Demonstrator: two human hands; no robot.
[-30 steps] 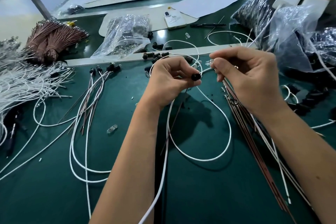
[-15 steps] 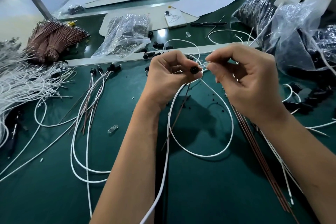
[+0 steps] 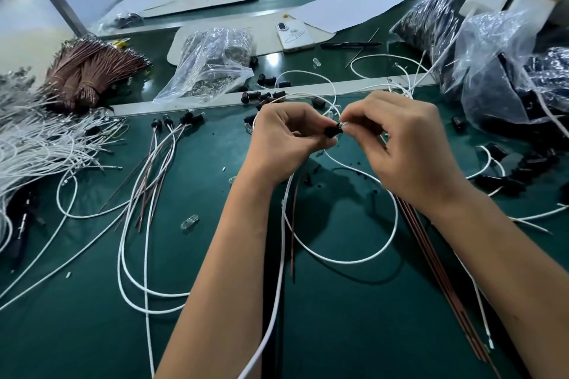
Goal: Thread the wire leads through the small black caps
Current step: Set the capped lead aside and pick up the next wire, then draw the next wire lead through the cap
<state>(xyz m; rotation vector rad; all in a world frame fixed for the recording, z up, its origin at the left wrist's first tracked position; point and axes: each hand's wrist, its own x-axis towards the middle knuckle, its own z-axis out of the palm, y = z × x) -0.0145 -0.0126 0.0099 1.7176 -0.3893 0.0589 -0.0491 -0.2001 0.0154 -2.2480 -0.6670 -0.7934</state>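
Nearest, the white wire lead [image 3: 354, 258] loops on the green bench [image 3: 92, 332] below the black cap [image 3: 332, 132], its slack left free so it can feed upward. The left hand [image 3: 286, 141] pinches the cap steady, opening toward the right; the right hand [image 3: 409, 148] pinches the clear LED [image 3: 344, 125] touching the cap, likely seating it. A second ago the two were apart. Beyond the cap lie loose black caps [image 3: 261, 97] and a plastic bag [image 3: 212, 64].
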